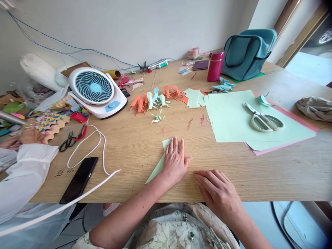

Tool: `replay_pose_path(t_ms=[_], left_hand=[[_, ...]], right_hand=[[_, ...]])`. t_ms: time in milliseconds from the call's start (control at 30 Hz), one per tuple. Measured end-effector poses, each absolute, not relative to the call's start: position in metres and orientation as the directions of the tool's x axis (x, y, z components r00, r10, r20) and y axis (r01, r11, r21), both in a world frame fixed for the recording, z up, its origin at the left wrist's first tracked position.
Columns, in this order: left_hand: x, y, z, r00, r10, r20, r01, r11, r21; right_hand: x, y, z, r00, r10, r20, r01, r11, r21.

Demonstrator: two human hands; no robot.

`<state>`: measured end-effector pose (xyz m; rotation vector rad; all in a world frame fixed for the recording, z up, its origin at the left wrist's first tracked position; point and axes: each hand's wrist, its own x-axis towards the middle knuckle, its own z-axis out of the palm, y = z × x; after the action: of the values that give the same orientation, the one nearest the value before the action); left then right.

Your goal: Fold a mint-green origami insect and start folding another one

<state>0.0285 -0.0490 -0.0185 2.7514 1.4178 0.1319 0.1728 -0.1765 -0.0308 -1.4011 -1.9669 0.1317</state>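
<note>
My left hand (175, 160) lies flat, fingers stretched out, pressing a folded piece of pale green paper (157, 170) onto the table. One corner and a long slanted edge of the paper show; the rest is under the hand. To its right, my right hand (216, 188) rests at the table's front edge with its fingers together and curled down. No object shows in it, though its palm is hidden. Beyond the hands stand small folded paper figures in orange (140, 104), pale green (149, 100) and blue (155, 94). A small green figure (157, 117) lies nearest.
Large green sheets (228, 117) bear white-handled scissors (264, 121) at right. Small green squares (193, 98), a pink bottle (215, 66) and a teal bag (246, 55) stand behind. Left are a fan (95, 88), phone (79, 180), white cord (103, 181) and another person's sleeve (28, 173).
</note>
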Motion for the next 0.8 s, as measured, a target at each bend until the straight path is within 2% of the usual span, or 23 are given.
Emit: replay_pose_path(t_ms=[100,200,367,500,600,667,733,800], left_hand=[[0.016,-0.050,-0.010,0.617,0.783,0.072,0.763,-0.619,0.188],[-0.009,-0.060,-0.004,0.689,0.723,0.055,0.695,-0.680,0.234],[-0.047,-0.088,0.000,0.726,0.685,-0.060,0.680,-0.704,0.203],[-0.066,-0.105,0.000,0.789,0.603,-0.118,0.614,-0.761,0.211],[-0.079,-0.114,-0.004,0.845,0.531,-0.065,0.533,-0.824,0.192],[-0.087,-0.117,-0.003,0.881,0.473,0.021,0.461,-0.865,0.198],[-0.090,-0.115,0.004,0.893,0.429,0.139,0.380,-0.881,0.281],[-0.087,-0.107,0.019,0.844,0.481,0.235,0.346,-0.825,0.446]], right_hand=[[0.172,-0.177,-0.030,-0.164,0.866,0.473,0.789,0.403,-0.464],[0.172,-0.177,-0.030,-0.155,0.863,0.480,0.781,0.404,-0.475],[0.171,-0.176,-0.032,-0.152,0.876,0.457,0.792,0.385,-0.474],[0.171,-0.177,-0.032,-0.145,0.881,0.450,0.796,0.374,-0.476],[0.170,-0.177,-0.031,-0.141,0.874,0.464,0.790,0.382,-0.480],[0.169,-0.177,-0.028,-0.139,0.875,0.464,0.774,0.388,-0.500],[0.168,-0.175,-0.023,-0.129,0.882,0.454,0.740,0.390,-0.548],[0.168,-0.171,-0.015,-0.097,0.892,0.442,0.690,0.380,-0.616]])
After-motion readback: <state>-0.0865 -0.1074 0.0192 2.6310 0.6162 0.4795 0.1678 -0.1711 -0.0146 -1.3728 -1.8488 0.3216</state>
